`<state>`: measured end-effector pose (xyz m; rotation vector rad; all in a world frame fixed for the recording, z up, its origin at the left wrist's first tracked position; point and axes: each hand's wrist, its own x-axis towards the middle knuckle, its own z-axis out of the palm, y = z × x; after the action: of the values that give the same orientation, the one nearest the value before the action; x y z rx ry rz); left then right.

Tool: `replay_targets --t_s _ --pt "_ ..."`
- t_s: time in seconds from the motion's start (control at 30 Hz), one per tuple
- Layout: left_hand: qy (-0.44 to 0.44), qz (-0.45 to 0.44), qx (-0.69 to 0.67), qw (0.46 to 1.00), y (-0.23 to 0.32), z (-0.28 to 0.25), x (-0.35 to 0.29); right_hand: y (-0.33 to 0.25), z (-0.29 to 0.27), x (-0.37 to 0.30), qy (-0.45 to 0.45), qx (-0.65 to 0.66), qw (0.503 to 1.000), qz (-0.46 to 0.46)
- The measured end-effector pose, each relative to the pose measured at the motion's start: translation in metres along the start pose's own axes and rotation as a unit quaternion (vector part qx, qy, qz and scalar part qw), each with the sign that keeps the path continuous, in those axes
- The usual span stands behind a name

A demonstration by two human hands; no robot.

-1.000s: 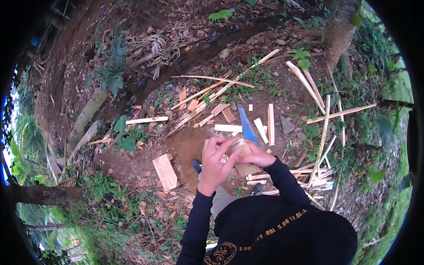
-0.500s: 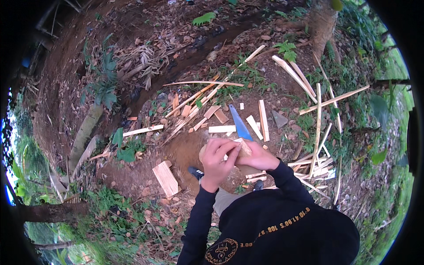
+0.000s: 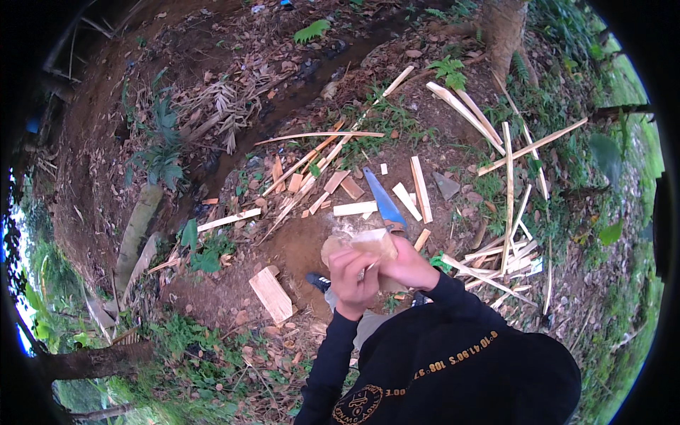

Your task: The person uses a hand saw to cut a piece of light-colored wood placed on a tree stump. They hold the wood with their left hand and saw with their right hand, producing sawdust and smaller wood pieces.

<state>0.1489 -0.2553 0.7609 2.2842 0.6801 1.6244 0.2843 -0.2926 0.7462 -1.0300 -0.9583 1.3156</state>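
Between my two hands, above the ground, is a short block of pale wood (image 3: 375, 242). My right hand (image 3: 411, 265) is closed round its right end. On the near left side, the curled fingers of my left hand (image 3: 350, 280) press against it; their tips are partly hidden. Just beyond the hands lies a handsaw (image 3: 382, 197) with a blue blade, its handle end toward me. A pale, rounded surface shows partly under the block, and I cannot make out what it is.
A wide wooden board (image 3: 271, 294) lies left of my shoe (image 3: 319, 282). Sticks and offcuts (image 3: 354, 209) are scattered ahead, with a pile of split strips (image 3: 506, 262) at the right. A tree trunk (image 3: 501, 42) stands far right, near a narrow muddy channel (image 3: 283, 106).
The block has turned in my hands and now shows a broader pale face. My left hand has dropped a little toward me, and the right hand has shifted slightly nearer too.
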Motion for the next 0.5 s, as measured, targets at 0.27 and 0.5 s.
replay_targets --t_s 0.27,0.5 --pt "-0.069 -0.317 -0.040 0.945 -0.065 -0.009 -0.044 0.005 -0.056 -0.005 -0.071 0.285 0.943 0.155" --pt "-0.385 -0.383 -0.092 0.835 -0.055 0.032 -0.069 0.015 -0.075 -0.007 0.077 0.337 0.932 0.112"
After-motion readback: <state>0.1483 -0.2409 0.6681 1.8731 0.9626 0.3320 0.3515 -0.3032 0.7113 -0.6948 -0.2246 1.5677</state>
